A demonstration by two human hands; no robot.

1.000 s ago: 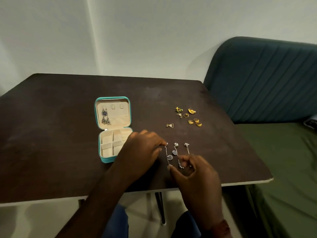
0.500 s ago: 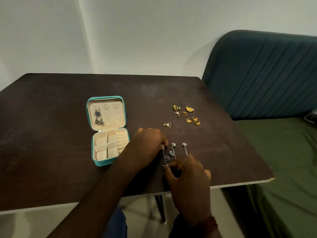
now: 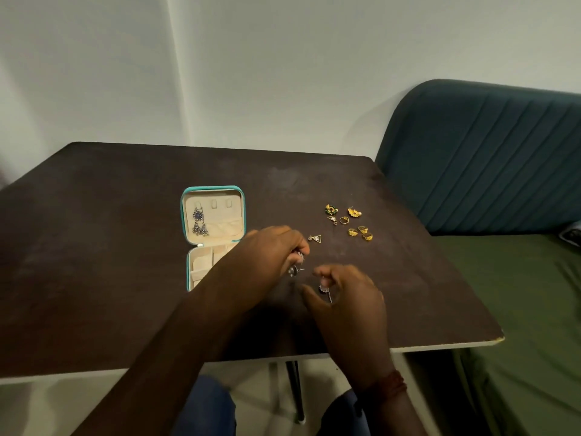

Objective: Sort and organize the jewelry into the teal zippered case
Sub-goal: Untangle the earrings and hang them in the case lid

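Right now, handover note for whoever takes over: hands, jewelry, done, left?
Left hand: fingers pinch a silver drop earring.
Right hand: pinches another silver drop earring.
Open teal zippered case sits left on the dark table; a silver-and-blue dangling earring pair hangs in its lid.
Left: both held earrings, the triangular gold pendant, and the gold rings and studs cluster.
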